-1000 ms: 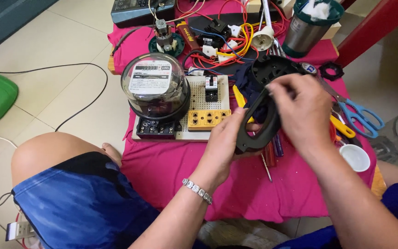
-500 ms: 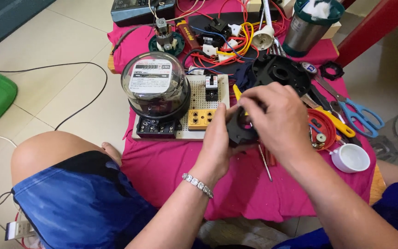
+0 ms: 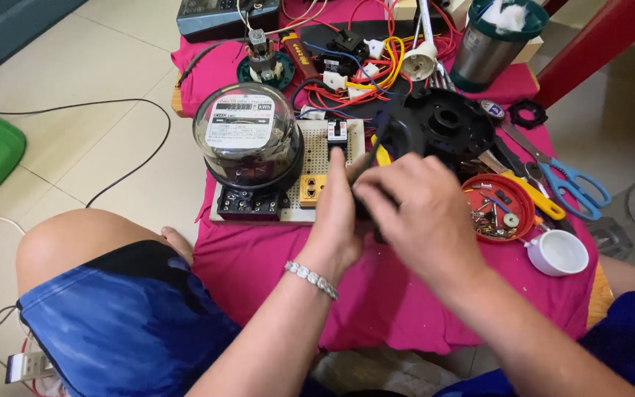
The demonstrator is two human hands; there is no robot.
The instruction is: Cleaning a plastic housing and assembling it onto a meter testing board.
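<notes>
black plastic housing (image 3: 442,129), round with a hub in the middle, now sits lower and closer to the body than a second ago, when it was lifted up on edge between both hands; half a second ago it was already coming down. its far rim shows just beyond the fingers, the near part hidden under them, so the piece looks settled over the pink cloth (image 3: 259,265) rather than held in the air.

left hand (image 3: 336,220) stands thumb up against the near left edge of the housing, fingers curled round it. right hand (image 3: 417,213) lies over the top, knuckles up, fingers bent down and closed on the housing's near edge; what the fingertips pinch beneath i cannot tell.

to the right of the right fingers a shallow red lid (image 3: 499,208) holds small screws, washers and bits of wire. just past it, nearer the body, a small white cup (image 3: 557,252) looks empty. well beyond the fingers a steel tumbler (image 3: 492,44) has white wadding stuffed in its top. left of the left fingers stands a glass-domed electric meter (image 3: 248,143) on a perforated board (image 3: 317,158).
</notes>
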